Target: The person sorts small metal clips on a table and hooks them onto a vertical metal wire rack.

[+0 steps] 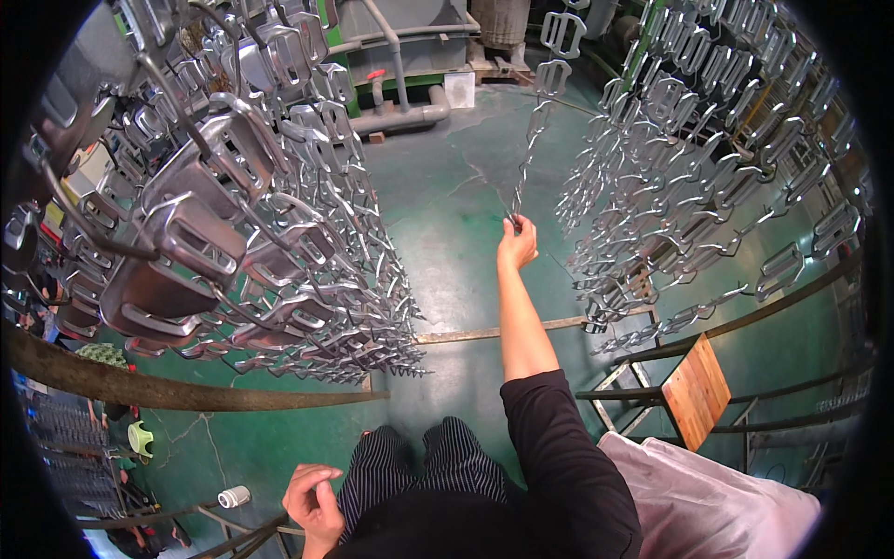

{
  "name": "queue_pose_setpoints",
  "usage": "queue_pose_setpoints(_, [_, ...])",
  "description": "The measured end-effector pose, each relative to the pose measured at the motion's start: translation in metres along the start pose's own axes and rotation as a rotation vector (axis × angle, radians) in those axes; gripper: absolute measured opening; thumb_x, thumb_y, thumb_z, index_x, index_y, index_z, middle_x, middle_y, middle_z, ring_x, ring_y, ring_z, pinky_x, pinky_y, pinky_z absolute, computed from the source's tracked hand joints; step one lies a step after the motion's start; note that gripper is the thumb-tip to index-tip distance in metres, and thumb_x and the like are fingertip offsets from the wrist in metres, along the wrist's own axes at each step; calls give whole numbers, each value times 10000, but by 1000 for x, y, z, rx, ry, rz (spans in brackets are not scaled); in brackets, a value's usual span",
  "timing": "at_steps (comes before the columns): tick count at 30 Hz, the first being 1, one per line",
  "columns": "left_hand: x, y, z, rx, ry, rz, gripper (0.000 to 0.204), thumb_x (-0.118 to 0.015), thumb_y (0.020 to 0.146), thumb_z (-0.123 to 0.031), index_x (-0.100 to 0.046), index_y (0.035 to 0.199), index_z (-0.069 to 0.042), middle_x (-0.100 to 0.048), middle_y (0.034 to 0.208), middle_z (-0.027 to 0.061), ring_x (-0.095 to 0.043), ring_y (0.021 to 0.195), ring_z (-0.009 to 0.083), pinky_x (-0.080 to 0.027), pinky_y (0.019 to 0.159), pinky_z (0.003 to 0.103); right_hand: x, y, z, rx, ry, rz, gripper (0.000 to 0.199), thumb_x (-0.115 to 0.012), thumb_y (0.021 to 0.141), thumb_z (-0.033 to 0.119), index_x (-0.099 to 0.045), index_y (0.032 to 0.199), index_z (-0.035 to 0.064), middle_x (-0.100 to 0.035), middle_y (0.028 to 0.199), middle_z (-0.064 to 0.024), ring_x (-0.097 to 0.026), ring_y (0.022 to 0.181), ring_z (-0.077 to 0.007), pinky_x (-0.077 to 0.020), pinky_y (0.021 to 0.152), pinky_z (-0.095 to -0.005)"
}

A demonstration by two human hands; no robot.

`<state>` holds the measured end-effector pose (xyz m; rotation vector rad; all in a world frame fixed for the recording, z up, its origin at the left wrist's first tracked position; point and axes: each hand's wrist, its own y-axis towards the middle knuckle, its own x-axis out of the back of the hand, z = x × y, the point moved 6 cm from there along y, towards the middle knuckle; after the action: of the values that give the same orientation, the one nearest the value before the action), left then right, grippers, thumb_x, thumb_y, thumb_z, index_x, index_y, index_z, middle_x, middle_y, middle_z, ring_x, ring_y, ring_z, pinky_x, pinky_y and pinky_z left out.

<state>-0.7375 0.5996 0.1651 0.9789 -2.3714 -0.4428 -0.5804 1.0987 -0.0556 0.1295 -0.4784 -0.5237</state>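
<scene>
Strand of slotted metal buckles (539, 115) is pinched at its near end by right hand (518, 244), between two dense buckle banks (191, 233). Left hand (315, 505) is held loosely open beside striped trousers (380, 466).

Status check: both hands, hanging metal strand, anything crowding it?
Right hand pinching slotted-buckle strand near lower end. Left hand low, nothing visible in grip. Left buckle cluster and right buckle cluster flank it.

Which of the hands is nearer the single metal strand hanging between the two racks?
Right. The right hand is at the lower end of the metal strand; the left hand is far from it, low beside the striped trousers.
</scene>
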Motion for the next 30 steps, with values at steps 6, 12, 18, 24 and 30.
queue_pose_setpoints(6, [-2, 7, 4, 28, -45, 38, 101, -480, 823, 35, -549, 895, 16, -629, 757, 125, -591, 674, 215, -469, 648, 311, 6, 3, -11, 20, 279, 49, 217, -701, 757, 76, -644, 963, 115, -694, 840, -31, -654, 783, -192, -474, 733, -336])
queue_pose_setpoints(12, [-5, 11, 7, 28, -41, 68, 102, -486, 824, 36, -551, 898, 9, -632, 754, 120, -593, 672, 219, -468, 653, 315, 13, 2, -9, 48, 351, 82, 437, -710, 747, 28, -544, 1150, 62, -695, 845, -45, -646, 769, -146, -497, 727, -289])
queue_pose_setpoints(18, [-2, 17, 4, 13, -57, 92, 105, -489, 817, 38, -548, 900, 9, -630, 749, 121, -593, 666, 222, -469, 649, 319, 15, -3, 4, 66, 300, 155, 616, -715, 735, 43, -443, 1287, 68, -701, 868, -35, -661, 797, -189, -495, 764, -313])
queue_pose_setpoints(24, [10, 18, 6, 2, -84, 97, 110, -485, 813, 38, -547, 899, 12, -624, 741, 120, -592, 665, 221, -470, 649, 317, 17, -18, 24, 94, 263, 211, 702, -724, 727, 66, -387, 1343, 59, -701, 871, -42, -661, 801, -212, -487, 784, -328])
queue_pose_setpoints(30, [15, 25, -1, -82, -211, 268, 145, -510, 776, 63, -580, 890, 7, -648, 757, 128, -613, 657, 231, -489, 631, 309, 56, -65, 31, 4, 324, 254, 601, -701, 737, 59, -458, 1286, 41, -699, 849, -55, -660, 798, -196, -483, 797, -323])
